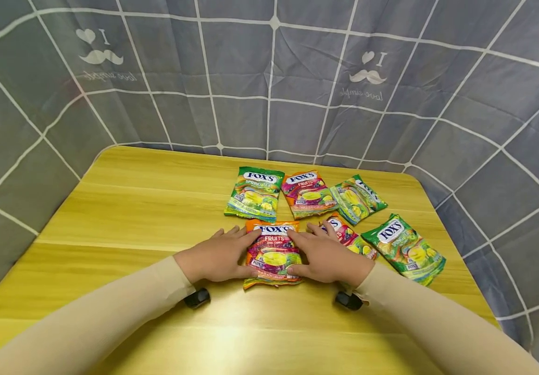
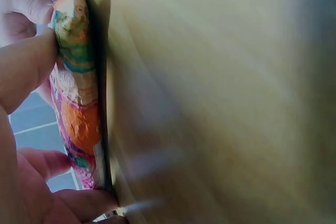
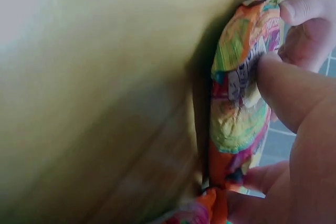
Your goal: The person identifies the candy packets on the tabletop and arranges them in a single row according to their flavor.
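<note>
An orange Fox's Fruits candy bag (image 1: pixel 273 253) lies flat on the yellow wooden counter (image 1: pixel 124 219), roughly midway between its left and right edges and nearer the front edge than the back. The left hand (image 1: pixel 217 256) lies against the bag's left side, its grip closed on it with the thumb pressed to the lower left edge and the fingers spread toward the top corner; the left wrist view shows a thumb and fingers (image 2: pixel 31 61) pinching the bag's edge (image 2: pixel 79 93). The right hand (image 1: pixel 327 256) mirrors it on the right side, grip clamped on the bag, thumb at the lower right edge; the right wrist view shows the thumb (image 3: pixel 286 85) pressing the crinkled bag (image 3: pixel 239 103). Behind, toward the back right of the counter, lie a green Fox's Spring Tea bag (image 1: pixel 255 194), a second orange Fruits bag (image 1: pixel 308 194), a tilted green bag (image 1: pixel 357 198), a red bag (image 1: pixel 346 235) partly hidden by the right hand, and another green bag (image 1: pixel 404 249) near the right edge. A grey checked cloth (image 1: pixel 269 78) hangs around the counter.
</note>
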A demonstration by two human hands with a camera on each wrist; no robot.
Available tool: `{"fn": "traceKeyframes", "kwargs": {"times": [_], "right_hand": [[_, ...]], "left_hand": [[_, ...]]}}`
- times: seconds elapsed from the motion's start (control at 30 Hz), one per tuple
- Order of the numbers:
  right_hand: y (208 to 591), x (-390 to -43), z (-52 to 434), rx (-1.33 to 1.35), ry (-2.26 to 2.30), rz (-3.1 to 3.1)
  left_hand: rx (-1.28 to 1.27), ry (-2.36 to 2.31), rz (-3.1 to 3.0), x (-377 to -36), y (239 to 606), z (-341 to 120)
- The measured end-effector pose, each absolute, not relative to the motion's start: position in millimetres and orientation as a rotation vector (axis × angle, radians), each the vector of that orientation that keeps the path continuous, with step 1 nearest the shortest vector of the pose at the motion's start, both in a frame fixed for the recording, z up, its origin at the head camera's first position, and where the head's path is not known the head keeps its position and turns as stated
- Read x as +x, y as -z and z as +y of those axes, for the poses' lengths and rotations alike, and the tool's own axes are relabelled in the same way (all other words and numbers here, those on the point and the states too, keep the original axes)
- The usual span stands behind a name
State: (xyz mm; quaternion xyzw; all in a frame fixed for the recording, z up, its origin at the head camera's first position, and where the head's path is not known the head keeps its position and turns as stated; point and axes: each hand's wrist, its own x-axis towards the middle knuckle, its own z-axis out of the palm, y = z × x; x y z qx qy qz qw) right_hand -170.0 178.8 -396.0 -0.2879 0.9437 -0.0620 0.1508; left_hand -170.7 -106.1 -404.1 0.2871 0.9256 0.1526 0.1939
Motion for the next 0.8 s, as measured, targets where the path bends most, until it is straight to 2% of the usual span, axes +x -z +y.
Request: {"fn": "traceKeyframes", "kwargs": {"times": [0.3, 0.5, 0.8], "right_hand": [[390, -151, 170, -0.763, 0.320, 2.734], [380, -139, 150, -0.835, 0.414, 2.773], [378, -164, 86, -0.913, 0.411, 2.727]], "left_hand": [[0.743, -0.609, 2.592, -157, 400, -110], [0.669, -0.857, 2.645, -147, 390, -127], [0.491, -0.984, 2.714, -154, 391, -183]]}}
